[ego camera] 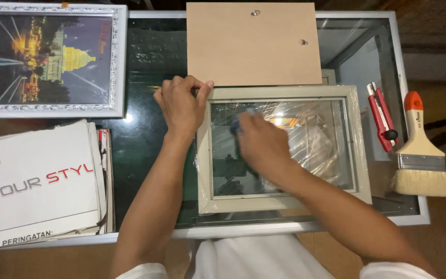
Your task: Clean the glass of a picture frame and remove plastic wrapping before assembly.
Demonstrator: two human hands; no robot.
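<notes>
A pale grey picture frame (360, 150) with a glass pane lies flat on the glass table, partly covered in clear plastic wrap. My left hand (180, 106) grips the frame's top-left corner. On the glass near the frame's upper left, my right hand (261, 142) presses a small blue thing (237, 124), mostly hidden under the fingers and blurred.
A brown backing board (254, 44) lies just behind the frame. A framed night-city picture (47, 59) sits at the back left, a stack of white cardboard (37, 181) at the front left. A red utility knife (381, 116) and a paintbrush (420, 150) lie at the right.
</notes>
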